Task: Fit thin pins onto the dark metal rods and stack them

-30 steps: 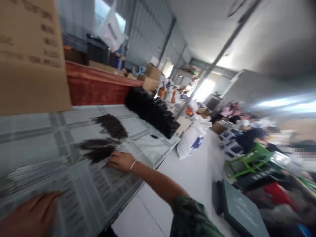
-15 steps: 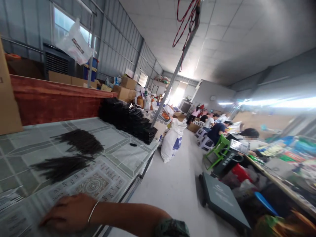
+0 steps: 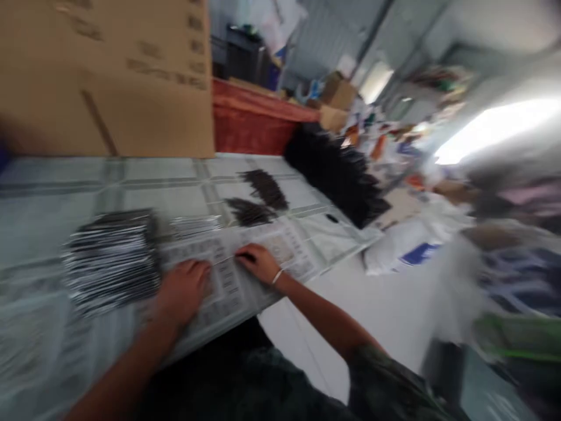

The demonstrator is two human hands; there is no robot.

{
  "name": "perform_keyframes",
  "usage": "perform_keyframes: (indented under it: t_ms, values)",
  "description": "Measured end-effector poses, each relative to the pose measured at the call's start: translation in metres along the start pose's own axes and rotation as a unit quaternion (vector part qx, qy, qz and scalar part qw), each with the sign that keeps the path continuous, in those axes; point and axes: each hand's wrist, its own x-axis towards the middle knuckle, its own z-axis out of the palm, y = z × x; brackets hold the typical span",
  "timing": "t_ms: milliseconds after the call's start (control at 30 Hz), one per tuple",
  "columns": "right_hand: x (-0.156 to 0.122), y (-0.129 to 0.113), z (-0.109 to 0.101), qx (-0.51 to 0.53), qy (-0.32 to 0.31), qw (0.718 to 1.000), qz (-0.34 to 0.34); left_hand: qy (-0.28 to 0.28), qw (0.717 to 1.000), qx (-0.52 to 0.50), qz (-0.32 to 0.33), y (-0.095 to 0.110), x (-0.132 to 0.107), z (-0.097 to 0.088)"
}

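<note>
Blurred by motion, my left hand (image 3: pixel 182 289) rests low over a patterned clear mat (image 3: pixel 280 248) on the table, its fingers bent and close together. My right hand (image 3: pixel 259 263), with a bracelet at the wrist, faces it with thumb and fingers pinched. A thin pale line runs between both sets of fingertips; its kind is too smeared to make out. Left of my left hand stands a stack of flat silvery packets (image 3: pixel 114 260). Beyond the hands lie a few more silvery packets (image 3: pixel 195 226) and two piles of thin dark sticks (image 3: pixel 266 188).
A big cardboard box (image 3: pixel 144 76) stands at the back left, beside a red board (image 3: pixel 249 123). Black bags (image 3: pixel 337 175) are heaped at the table's far right, near a small black object (image 3: pixel 332 218). A white sack (image 3: pixel 398 245) stands on the floor beyond the edge.
My view has swung left and down to the table. My left hand has come into sight, and my right hand, earlier lying flat, is now pinched opposite it.
</note>
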Motion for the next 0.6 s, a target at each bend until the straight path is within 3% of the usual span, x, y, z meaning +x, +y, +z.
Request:
perform_keyframes:
  t_ms: [67, 167, 467, 600]
  values:
    - [0.002, 0.007, 0.002, 0.045, 0.009, 0.999, -0.015, -0.049, 0.996, 0.063, -0.030, -0.004, -0.012, -0.006]
    - [0.003, 0.011, 0.005, 0.084, 0.002, 0.996, -0.033, -0.076, 0.992, 0.094, -0.045, 0.001, -0.007, -0.008]
    - [0.007, 0.011, -0.003, 0.031, -0.010, 0.994, -0.107, -0.063, 0.993, 0.086, -0.041, 0.005, -0.007, -0.008]
    - [0.011, 0.007, -0.001, -0.038, -0.062, 0.986, -0.151, -0.043, 0.998, 0.034, -0.042, 0.004, -0.005, -0.007]
